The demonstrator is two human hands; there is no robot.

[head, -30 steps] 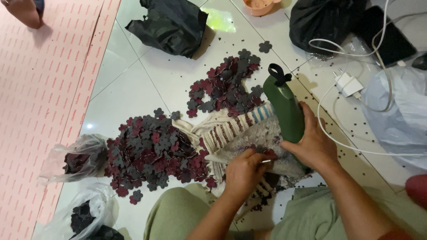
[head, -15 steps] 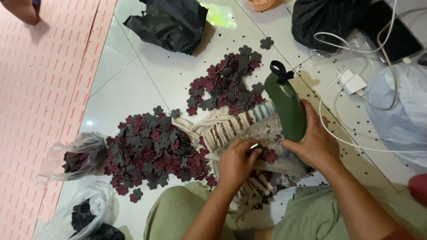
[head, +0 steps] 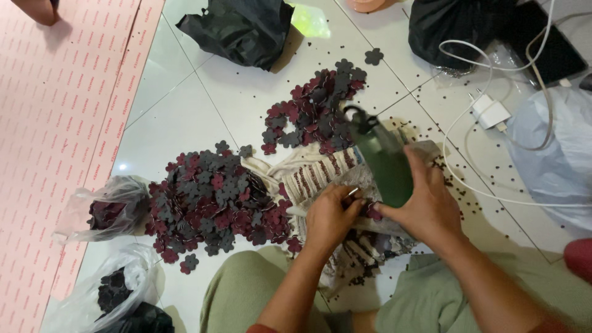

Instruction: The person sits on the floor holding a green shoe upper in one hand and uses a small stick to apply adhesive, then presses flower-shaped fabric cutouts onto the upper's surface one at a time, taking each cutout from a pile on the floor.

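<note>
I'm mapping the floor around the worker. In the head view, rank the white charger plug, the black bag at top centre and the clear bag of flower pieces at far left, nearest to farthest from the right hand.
1. White charger plug, up and right of the right hand.
2. Black bag, top centre.
3. Clear bag of flower pieces, far left.

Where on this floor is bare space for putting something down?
Free: white tile between the pink mat, the black plastic bag and the left pile of dark red and grey flower cutouts. Crowded: around both hands, and right, among white charger cable and small dark dots.
</note>
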